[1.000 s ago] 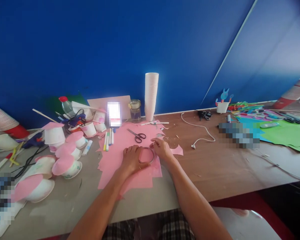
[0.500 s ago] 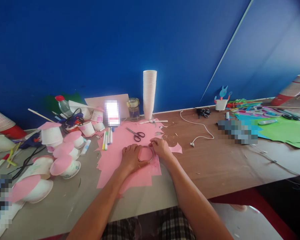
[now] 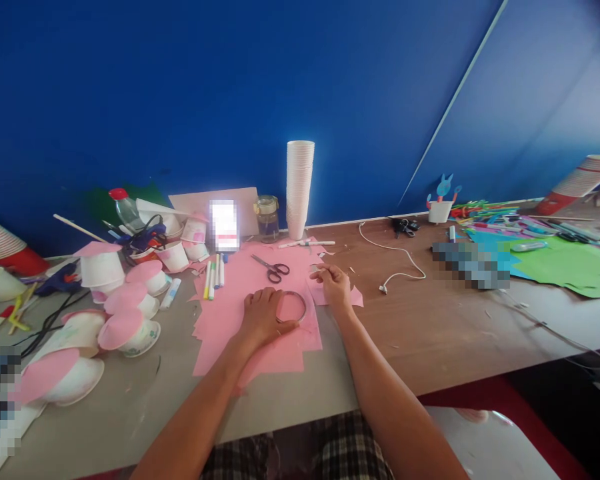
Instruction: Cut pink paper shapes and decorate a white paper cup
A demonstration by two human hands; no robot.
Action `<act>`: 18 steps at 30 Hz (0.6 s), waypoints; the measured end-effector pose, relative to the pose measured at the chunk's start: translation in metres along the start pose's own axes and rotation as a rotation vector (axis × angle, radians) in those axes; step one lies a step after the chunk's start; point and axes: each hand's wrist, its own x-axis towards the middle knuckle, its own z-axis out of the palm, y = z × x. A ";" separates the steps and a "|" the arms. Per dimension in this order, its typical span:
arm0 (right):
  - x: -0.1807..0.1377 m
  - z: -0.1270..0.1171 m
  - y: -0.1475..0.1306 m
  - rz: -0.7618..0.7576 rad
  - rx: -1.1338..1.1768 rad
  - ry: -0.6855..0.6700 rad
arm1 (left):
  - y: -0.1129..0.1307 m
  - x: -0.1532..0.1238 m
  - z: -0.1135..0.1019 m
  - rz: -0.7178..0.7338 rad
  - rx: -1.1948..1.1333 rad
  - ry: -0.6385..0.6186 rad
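My left hand (image 3: 263, 315) presses flat on a round ring (image 3: 291, 307) that lies on sheets of pink paper (image 3: 230, 313) on the table; its fingers wrap the ring's left edge. My right hand (image 3: 334, 280) is just beyond the ring's right side, fingers curled in a pinch over a pink scrap (image 3: 355, 298); what it holds is too small to name. Black-handled scissors (image 3: 274, 267) lie on the pink paper a little behind the ring.
A tall stack of white cups (image 3: 299, 189), a glass jar (image 3: 269, 218) and a lit phone (image 3: 224, 225) stand at the back. Pink-topped cups (image 3: 125, 325) crowd the left. Markers (image 3: 214, 275), a white cable (image 3: 395, 261) and coloured paper (image 3: 565, 263) lie around.
My right hand has lifted off the ring's right edge and moved back and to the right. My left hand stays on the ring.
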 end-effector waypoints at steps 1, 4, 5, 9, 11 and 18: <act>-0.001 0.000 0.001 -0.021 -0.021 -0.011 | 0.001 -0.001 0.000 -0.005 -0.003 0.004; -0.006 0.002 0.004 -0.132 -0.122 -0.078 | 0.002 -0.003 -0.001 -0.004 -0.017 0.025; -0.008 0.003 0.006 -0.159 -0.134 -0.108 | 0.002 -0.004 -0.001 0.012 -0.025 0.037; -0.010 0.003 0.014 -0.234 -0.209 -0.153 | 0.000 -0.006 0.002 0.022 -0.059 0.055; -0.009 0.003 0.012 -0.212 -0.223 -0.147 | -0.003 -0.007 0.004 0.030 -0.078 0.070; -0.017 0.032 -0.043 -0.294 -0.386 -0.395 | -0.007 -0.008 0.013 0.055 -0.108 0.091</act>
